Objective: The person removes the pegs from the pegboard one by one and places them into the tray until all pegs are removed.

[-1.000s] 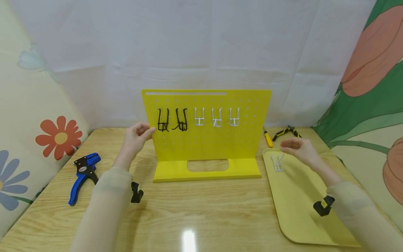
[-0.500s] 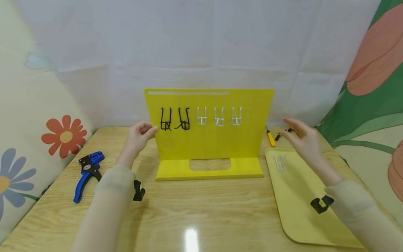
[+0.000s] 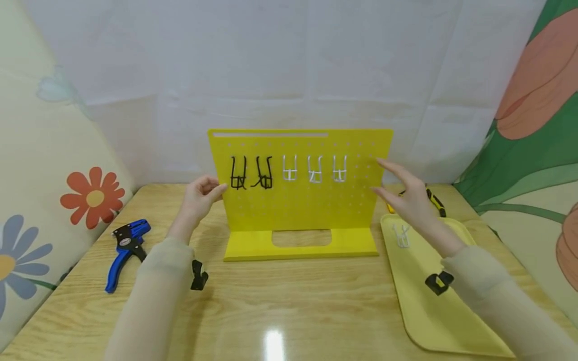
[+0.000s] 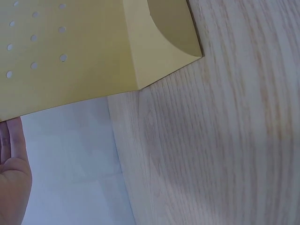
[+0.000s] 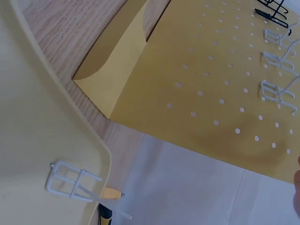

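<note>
A yellow pegboard [image 3: 298, 210] stands upright on its folded base. Two black wire hooks [image 3: 264, 173] and three white wire hooks [image 3: 314, 169] hang in a row across its upper half. At its left edge my left hand [image 3: 198, 198] pinches the board, the thumb at the front and the other fingers partly behind. My right hand [image 3: 408, 203] is at the right edge, thumb and forefinger spread apart, their tips overlapping the board in the head view. Only a bit of a right fingertip [image 5: 297, 187] shows beside the board in the right wrist view.
A yellow tray [image 3: 433, 301] lies at the right, with one white wire hook [image 3: 401, 236] at its far left corner. Behind it are black-and-yellow pliers [image 3: 435, 200] and an orange-yellow handle [image 5: 110, 193]. Blue-and-black wire strippers [image 3: 126, 245] lie at the left.
My right hand has moved from above the tray, spreading its fingers, left to the board's right edge. The left hand keeps its place on the left edge.
</note>
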Demonstrator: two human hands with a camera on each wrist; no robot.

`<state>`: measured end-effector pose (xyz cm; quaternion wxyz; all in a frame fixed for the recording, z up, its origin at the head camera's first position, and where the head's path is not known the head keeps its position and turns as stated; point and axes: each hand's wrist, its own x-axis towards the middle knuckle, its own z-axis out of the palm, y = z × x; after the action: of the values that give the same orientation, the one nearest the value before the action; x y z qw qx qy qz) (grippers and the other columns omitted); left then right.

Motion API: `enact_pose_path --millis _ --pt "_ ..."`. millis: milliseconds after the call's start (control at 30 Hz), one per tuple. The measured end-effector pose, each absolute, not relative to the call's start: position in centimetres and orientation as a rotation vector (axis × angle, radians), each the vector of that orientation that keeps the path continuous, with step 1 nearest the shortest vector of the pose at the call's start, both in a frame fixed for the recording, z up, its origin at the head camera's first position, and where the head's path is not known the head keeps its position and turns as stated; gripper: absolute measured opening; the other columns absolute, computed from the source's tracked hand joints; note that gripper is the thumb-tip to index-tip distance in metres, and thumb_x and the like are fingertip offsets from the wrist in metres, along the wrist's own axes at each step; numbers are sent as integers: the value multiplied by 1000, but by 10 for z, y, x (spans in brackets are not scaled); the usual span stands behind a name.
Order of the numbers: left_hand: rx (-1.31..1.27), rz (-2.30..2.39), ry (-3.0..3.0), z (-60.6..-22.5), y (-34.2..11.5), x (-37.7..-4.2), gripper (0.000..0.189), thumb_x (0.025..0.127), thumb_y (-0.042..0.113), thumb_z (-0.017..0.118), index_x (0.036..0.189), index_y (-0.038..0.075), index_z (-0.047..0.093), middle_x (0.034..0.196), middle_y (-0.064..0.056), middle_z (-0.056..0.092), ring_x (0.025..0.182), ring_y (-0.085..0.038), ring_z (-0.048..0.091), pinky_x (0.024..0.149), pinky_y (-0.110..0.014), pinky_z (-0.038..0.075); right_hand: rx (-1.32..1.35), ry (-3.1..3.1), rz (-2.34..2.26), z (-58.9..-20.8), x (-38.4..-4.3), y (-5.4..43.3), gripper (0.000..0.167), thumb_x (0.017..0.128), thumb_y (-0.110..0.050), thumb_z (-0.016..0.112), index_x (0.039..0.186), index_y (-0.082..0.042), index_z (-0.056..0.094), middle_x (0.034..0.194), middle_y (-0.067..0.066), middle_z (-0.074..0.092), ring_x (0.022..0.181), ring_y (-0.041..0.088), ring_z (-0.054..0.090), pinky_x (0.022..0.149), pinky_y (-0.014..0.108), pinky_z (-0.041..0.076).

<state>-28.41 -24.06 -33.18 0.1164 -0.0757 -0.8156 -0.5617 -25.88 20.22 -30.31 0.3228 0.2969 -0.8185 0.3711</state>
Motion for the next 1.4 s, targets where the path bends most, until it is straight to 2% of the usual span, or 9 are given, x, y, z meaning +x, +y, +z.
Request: enact_pose_path --millis 167,500,733,900,1200,1400 --pt "-211 -1638 -2402 -331 -241 -283 21 94 18 58 99 -3 55 74 23 60 72 4 58 70 -10 54 886 -2091 933 -301 -265 190 57 74 6 74 128 4 54 129 20 56 121 35 52 107 13 36" --pt "-225 -1648 -2389 -332 -239 -284 25 94 17 58 100 -8 55 72 21 60 70 2 57 70 -11 54 1031 -1980 968 -309 -279 169 51 70 13 73 118 8 59 121 24 60 116 40 55 108 18 37" --pt "-234 -1687 -2356 -336 -240 -288 25 93 14 59 100 -10 55 71 20 61 69 1 57 69 -12 55 1054 -1933 901 -313 -284 153 42 69 12 75 109 9 63 110 23 65 103 37 61 100 32 49" --pt "-219 -1669 -2367 -335 -239 -287 25 93 14 59 100 -9 55 71 21 60 69 2 57 70 -12 55 1070 -1960 905 -313 -283 147 37 71 10 74 107 7 64 108 22 66 100 35 63 93 40 52" --pt "-206 -1658 -2377 -334 -239 -284 20 93 17 60 97 -2 56 72 21 60 70 3 58 70 -12 55 1016 -2007 897 -311 -285 142 25 75 8 72 99 4 69 101 18 70 94 31 66 87 34 56" --pt "-206 -1657 -2381 -333 -241 -283 23 93 18 60 99 -4 55 73 21 60 71 2 57 70 -12 55 1064 -1962 911 -307 -287 140 20 74 11 71 93 6 71 96 19 71 90 31 68 84 32 57"
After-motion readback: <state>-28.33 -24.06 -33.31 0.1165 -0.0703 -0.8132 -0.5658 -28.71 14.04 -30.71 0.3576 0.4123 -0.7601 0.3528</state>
